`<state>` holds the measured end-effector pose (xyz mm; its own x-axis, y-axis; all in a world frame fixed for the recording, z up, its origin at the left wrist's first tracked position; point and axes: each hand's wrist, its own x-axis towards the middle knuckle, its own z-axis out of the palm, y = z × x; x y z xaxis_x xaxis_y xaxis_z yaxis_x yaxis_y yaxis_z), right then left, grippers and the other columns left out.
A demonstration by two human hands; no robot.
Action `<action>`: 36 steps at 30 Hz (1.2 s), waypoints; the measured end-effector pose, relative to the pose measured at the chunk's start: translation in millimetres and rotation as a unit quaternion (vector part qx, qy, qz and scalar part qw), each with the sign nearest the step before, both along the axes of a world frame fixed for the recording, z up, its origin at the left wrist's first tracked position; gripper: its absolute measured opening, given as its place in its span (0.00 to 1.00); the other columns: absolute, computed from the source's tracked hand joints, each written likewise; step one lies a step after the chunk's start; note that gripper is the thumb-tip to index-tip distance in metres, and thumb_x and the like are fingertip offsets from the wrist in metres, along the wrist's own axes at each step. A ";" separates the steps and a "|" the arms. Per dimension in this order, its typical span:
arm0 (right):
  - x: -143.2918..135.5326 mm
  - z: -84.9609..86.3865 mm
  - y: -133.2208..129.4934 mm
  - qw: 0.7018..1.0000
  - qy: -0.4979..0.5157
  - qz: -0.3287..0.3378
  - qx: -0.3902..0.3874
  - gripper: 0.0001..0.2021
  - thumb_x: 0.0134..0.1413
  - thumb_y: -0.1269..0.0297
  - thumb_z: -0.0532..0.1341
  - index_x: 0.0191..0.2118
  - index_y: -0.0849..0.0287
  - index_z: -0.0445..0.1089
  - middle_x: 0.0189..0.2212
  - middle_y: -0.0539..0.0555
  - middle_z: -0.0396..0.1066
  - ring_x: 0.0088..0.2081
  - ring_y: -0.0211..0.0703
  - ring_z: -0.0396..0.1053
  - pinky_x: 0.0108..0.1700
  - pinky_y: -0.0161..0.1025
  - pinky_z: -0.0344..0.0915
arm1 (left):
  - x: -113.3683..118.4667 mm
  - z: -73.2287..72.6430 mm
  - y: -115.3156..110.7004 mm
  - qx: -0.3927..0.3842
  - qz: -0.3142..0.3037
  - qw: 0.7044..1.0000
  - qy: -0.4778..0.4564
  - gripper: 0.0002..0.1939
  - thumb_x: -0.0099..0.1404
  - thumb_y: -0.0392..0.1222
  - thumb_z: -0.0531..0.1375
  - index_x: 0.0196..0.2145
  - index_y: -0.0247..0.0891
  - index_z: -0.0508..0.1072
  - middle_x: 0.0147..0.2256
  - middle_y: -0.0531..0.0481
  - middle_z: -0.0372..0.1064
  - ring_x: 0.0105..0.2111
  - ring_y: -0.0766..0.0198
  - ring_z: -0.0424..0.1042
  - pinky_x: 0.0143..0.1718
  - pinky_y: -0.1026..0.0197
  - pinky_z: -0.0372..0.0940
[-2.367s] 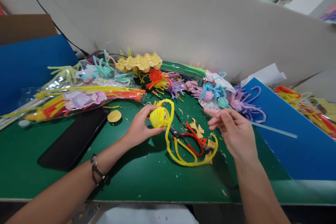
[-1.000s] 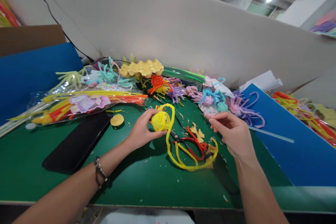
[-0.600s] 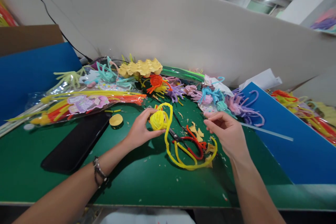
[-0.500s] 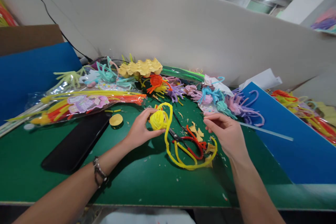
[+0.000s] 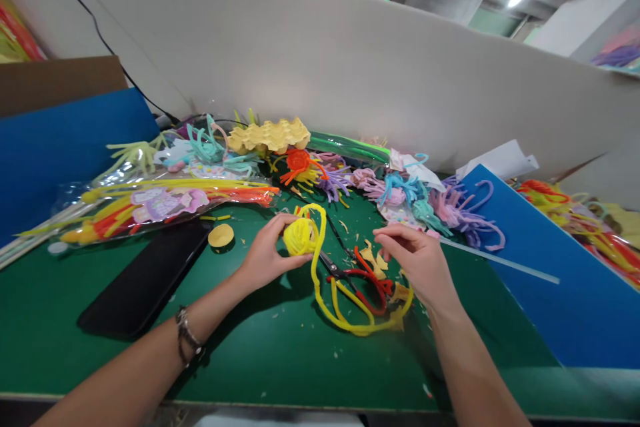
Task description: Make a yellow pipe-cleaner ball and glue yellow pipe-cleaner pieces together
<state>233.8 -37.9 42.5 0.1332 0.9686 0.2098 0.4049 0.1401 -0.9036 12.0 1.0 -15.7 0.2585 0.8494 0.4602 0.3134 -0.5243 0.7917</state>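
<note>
My left hand [image 5: 270,250] is closed around a ball of wound yellow pipe cleaner [image 5: 299,236], thumb below and fingers above. A loose yellow length [image 5: 320,293] loops from the ball down to the table and curves right. Beneath this loop lie scissors [image 5: 356,280] with red-and-yellow handles. To the right of the ball, my right hand [image 5: 417,257] hovers with thumb and fingertips pinched together; anything between them is too small to make out. Torn tan scraps [image 5: 375,260] lie below its fingertips.
A black phone-like slab [image 5: 145,283] and a round tan disc [image 5: 221,236] lie left. Bagged pipe cleaners [image 5: 170,203], an egg-carton piece [image 5: 270,135] and colourful bundles [image 5: 415,190] line the back. A translucent stick [image 5: 505,263] crosses onto the blue board [image 5: 565,280] at right.
My right hand has moved slightly left, toward the ball, its fingers still pinched. My left hand keeps the ball in nearly the same place. The whole view has shifted a little.
</note>
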 end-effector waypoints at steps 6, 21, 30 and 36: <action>-5.1 -6.5 9.4 0.999 0.020 0.033 -0.018 0.07 0.44 0.61 0.60 0.27 0.59 0.70 0.21 0.48 0.67 0.20 0.32 0.61 0.24 0.31 0.60 | -1.6 -3.7 2.3 -0.010 -0.002 1.000 0.012 0.19 0.49 0.45 0.61 0.38 0.36 0.64 0.37 0.44 0.66 0.39 0.58 0.67 0.41 0.56 0.63; -6.3 -23.1 27.3 0.992 0.069 0.040 -0.098 0.06 0.44 0.63 0.59 0.28 0.59 0.71 0.19 0.47 0.66 0.21 0.32 0.63 0.26 0.31 0.63 | -1.5 -16.1 8.8 -0.014 -0.002 1.000 0.019 0.19 0.50 0.46 0.61 0.39 0.38 0.64 0.39 0.46 0.67 0.41 0.58 0.67 0.42 0.58 0.63; -5.1 -28.3 24.5 0.990 0.089 0.026 -0.105 0.05 0.43 0.64 0.60 0.26 0.59 0.71 0.19 0.48 0.66 0.21 0.31 0.63 0.24 0.30 0.62 | -0.7 -20.9 8.2 0.010 -0.018 1.000 0.022 0.19 0.52 0.46 0.61 0.41 0.38 0.64 0.39 0.46 0.66 0.41 0.59 0.67 0.42 0.59 0.63; -7.1 -33.5 22.2 0.985 0.120 0.040 -0.114 0.05 0.43 0.64 0.61 0.26 0.60 0.70 0.18 0.47 0.65 0.21 0.31 0.63 0.25 0.30 0.62 | 0.9 -17.2 8.3 -0.017 -0.014 0.999 0.025 0.19 0.50 0.45 0.61 0.40 0.37 0.64 0.38 0.46 0.67 0.40 0.60 0.68 0.41 0.60 0.64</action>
<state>226.8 -15.7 9.0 0.0741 0.9964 -0.0422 0.1709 -0.0543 -0.9838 12.9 9.4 -32.9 0.3045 0.8560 0.4178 0.3380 -0.5072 0.7928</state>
